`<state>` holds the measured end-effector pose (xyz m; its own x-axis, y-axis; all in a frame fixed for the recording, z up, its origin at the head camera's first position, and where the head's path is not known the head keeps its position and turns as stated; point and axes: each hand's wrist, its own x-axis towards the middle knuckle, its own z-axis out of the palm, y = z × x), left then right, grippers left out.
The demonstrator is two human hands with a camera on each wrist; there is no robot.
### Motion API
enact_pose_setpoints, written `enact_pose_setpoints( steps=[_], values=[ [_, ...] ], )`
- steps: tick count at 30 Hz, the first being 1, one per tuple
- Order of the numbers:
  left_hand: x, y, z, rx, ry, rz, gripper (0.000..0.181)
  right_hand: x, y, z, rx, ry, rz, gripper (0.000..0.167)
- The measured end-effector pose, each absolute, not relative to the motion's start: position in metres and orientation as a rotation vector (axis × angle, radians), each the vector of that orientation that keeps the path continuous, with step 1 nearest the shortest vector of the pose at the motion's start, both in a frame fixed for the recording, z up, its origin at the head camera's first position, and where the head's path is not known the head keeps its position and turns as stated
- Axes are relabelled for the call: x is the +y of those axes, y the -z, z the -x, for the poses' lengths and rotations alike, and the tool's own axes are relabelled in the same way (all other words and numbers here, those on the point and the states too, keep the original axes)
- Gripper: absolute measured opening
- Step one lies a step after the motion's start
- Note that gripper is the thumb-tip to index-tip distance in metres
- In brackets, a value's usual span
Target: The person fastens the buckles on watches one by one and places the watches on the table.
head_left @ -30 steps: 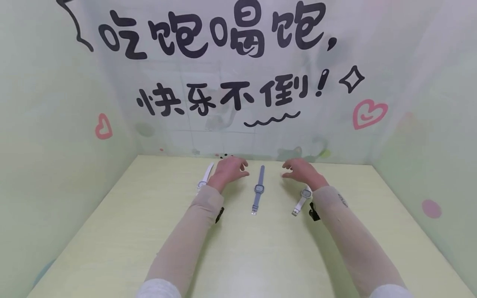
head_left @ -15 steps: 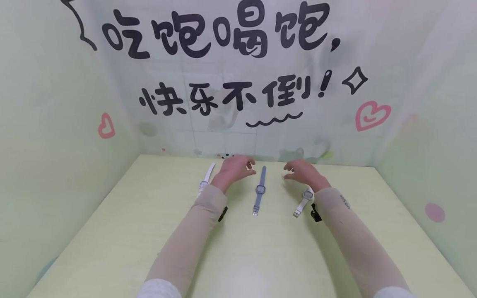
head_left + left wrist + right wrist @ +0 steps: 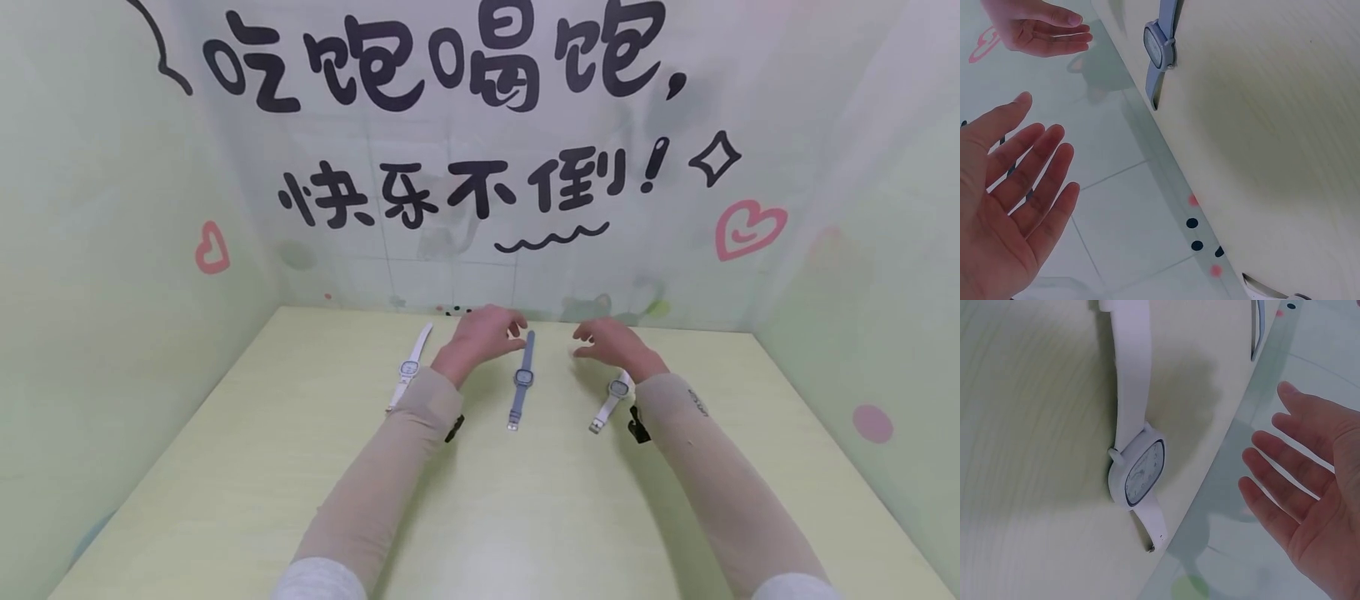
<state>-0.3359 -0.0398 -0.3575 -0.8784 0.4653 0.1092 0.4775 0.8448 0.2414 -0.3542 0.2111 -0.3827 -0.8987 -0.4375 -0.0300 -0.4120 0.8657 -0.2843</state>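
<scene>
Three watches lie flat on the table: a blue-grey one in the middle, a white one on the left and another white one on the right. My left hand hovers near the top strap of the blue-grey watch, fingers relaxed and holding nothing. In the left wrist view that hand is spread apart from the blue watch. Above the right watch my right hand hangs with loose fingers; the right wrist view shows the hand beside the white watch, not touching it.
The pale table meets a back wall with large black lettering and pink hearts. Side walls stand to the left and right. Dark straps show at both wrists.
My left hand has moved right, closer to the blue-grey watch's top strap, uncovering more of the left white watch. The right hand has barely moved.
</scene>
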Motion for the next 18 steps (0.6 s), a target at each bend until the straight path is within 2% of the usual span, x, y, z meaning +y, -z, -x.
enact_pose_setpoints(
  steps=[18],
  values=[
    [-0.019,0.347,0.324,-2.954,0.339,0.83,0.036,0.216,0.378,0.351,2.939,0.405,0.643,0.039]
  ],
)
